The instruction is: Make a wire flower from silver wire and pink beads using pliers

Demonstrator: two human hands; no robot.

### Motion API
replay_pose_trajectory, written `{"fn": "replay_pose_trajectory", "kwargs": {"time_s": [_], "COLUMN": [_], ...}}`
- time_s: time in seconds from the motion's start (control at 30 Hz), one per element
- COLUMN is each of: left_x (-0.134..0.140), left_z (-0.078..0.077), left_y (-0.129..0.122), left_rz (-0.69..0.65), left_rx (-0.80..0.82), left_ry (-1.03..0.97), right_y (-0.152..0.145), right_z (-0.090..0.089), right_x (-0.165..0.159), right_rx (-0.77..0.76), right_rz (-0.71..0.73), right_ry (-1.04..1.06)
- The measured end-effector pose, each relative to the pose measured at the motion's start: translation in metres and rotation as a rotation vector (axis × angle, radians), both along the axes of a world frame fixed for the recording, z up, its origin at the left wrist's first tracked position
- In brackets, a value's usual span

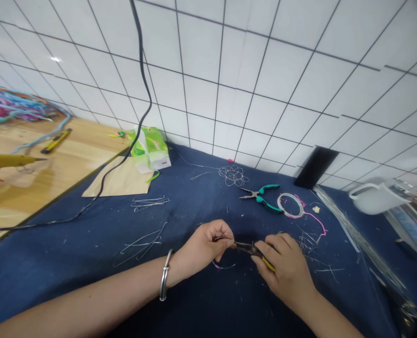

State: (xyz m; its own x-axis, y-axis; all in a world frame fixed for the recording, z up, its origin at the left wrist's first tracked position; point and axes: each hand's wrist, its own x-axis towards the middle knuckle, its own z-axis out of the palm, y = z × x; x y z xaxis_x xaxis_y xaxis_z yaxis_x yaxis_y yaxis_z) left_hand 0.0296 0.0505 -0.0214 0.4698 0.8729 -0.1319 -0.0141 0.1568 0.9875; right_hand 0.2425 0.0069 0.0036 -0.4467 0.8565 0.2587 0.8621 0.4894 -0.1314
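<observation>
My left hand (211,239), with a silver bangle at the wrist, pinches a thin wire (226,267) that curves out below the fingers and carries a small pink bit. Yellow-handled pliers (246,249) are gripped in my right hand (284,263). Their jaw tips meet the wire at my left fingertips; the exact contact point is too small to make out. Beyond my hands lie teal-handled pliers (261,195), opened, and a wire flower shape (233,175) with looped petals.
Bent wires (143,244) lie left, loose wire pieces (308,244) right. A pink-threaded white ring (290,205), black phone-like slab (315,166), white pitcher (380,197) and tissue pack (152,150) stand around. A black cable (147,80) hangs across; a yellow glue gun (7,161) is at left.
</observation>
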Motion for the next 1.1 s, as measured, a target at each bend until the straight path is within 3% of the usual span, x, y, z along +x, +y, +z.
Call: {"fn": "replay_pose_trajectory", "kwargs": {"time_s": [0.37, 0.77, 1.1], "left_x": [-0.0005, -0.0002, -0.0012], "left_z": [0.0083, 0.0035, -0.0004], "left_y": [-0.001, -0.0004, -0.0007], "left_rz": [-0.021, -0.037, -0.066], "left_rx": [0.023, -0.026, -0.017], "left_ry": [0.024, -0.018, -0.021], "right_y": [0.0023, -0.0004, -0.0011], "right_z": [-0.0001, -0.0025, -0.0013], "right_x": [-0.0005, -0.0024, -0.0026], "right_rx": [-0.069, -0.072, -0.201], "right_rz": [0.004, -0.003, 0.042], "right_ry": [0.108, 0.091, 0.193]}}
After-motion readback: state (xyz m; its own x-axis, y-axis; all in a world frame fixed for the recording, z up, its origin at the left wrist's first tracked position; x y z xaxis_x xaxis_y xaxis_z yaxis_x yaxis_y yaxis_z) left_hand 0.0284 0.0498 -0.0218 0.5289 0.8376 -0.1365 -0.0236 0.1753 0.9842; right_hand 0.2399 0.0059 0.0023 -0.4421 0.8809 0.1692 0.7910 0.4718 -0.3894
